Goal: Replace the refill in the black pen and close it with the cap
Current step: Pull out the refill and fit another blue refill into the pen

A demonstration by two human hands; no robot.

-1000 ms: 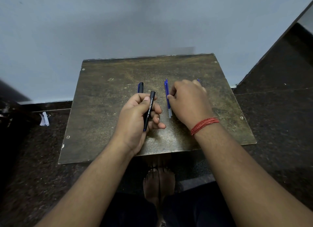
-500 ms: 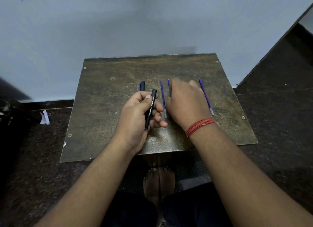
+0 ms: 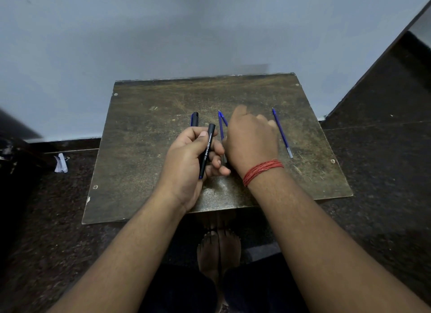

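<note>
Black pen barrel, white lettering; blue refills; red wrist thread.

I see the slim black plastic pen barrel with white lettering, uncapped, tilted with its blue-tipped lower end toward me, above the desk. Its black cap lies behind it. Two thin blue refills cross near their far tips; a third blue refill lies well apart, to the right.
</note>
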